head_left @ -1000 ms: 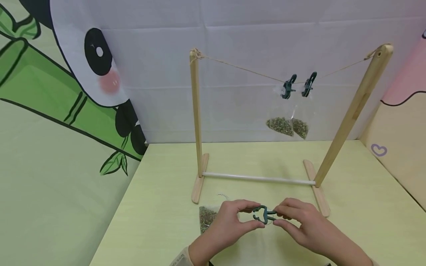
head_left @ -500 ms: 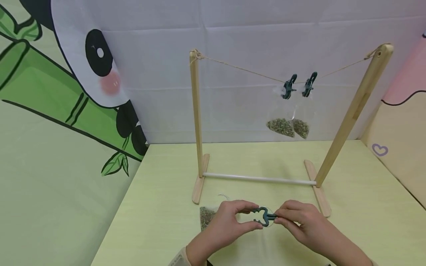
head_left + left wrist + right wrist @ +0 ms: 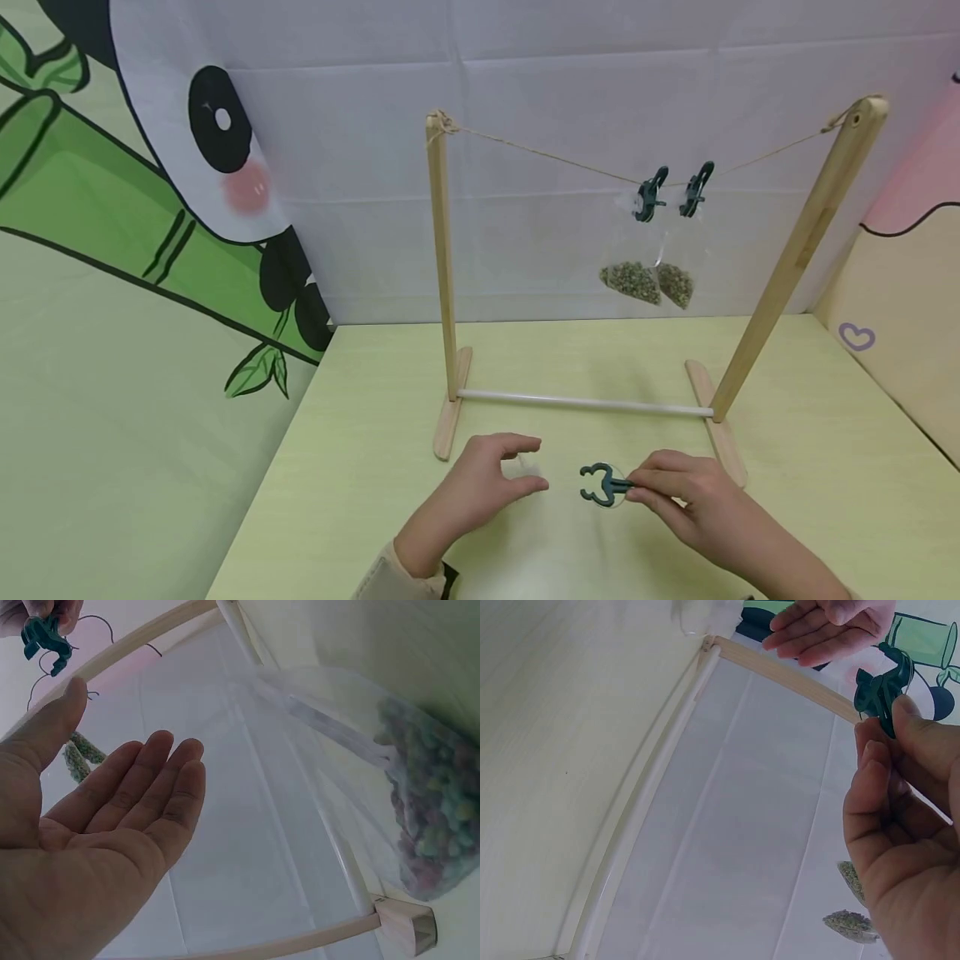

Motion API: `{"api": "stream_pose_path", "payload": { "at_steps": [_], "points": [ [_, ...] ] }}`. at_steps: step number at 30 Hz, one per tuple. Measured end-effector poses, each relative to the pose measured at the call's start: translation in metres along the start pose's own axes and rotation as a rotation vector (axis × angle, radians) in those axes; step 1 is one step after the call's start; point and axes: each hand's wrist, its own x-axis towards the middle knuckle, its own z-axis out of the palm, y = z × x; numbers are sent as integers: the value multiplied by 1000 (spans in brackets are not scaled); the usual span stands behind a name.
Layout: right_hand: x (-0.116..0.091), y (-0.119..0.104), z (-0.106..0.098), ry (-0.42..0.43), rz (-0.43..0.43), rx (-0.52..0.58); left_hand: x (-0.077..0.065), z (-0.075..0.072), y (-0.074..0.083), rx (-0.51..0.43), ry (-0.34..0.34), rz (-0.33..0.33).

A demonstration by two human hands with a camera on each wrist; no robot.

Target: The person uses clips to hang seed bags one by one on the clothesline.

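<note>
My right hand (image 3: 686, 492) pinches the two handles of a dark green plastic clip (image 3: 606, 485), squeezed together so that its jaws spread wide to the left. In the right wrist view the same clip (image 3: 881, 690) shows between thumb and fingertips. My left hand (image 3: 487, 475) holds nothing; its thumb and fingers are apart, left of the clip. In the left wrist view a clear plastic bag (image 3: 431, 799) of mixed small grains lies beside that hand. From the head camera my left hand hides most of this bag, leaving a bit of clear plastic (image 3: 529, 467) visible.
Behind my hands stands a wooden frame (image 3: 444, 258) with a string (image 3: 540, 152) tied between its posts. Two green clips (image 3: 650, 194) on the string hold clear bags of grain (image 3: 632, 282). A white rod (image 3: 585, 402) joins the feet on the table (image 3: 375, 500).
My left hand has left the clip and moved left over the bag on the table. My right hand has squeezed the clip's handles together, and its jaws have spread.
</note>
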Motion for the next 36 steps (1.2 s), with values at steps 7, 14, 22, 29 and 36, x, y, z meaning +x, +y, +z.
{"api": "stream_pose_path", "payload": {
  "at_steps": [7, 14, 22, 29, 36],
  "points": [
    [0, -2, -2, -17, 22, -4, 6, -7, -22, 142, -58, -47],
    [-1, -2, -2, -19, 20, 2, 11, -9, -39, 190, -102, -77],
    [-3, -1, -3, -18, 18, -2, 18, -9, -52, 199, -124, -46],
    [-4, 0, -4, -17, 25, -13, 19, -8, -53, 188, -191, -33],
    [-3, -3, -6, -39, 67, -20, 19, -7, -55, 193, -194, -29]
  ]
}}
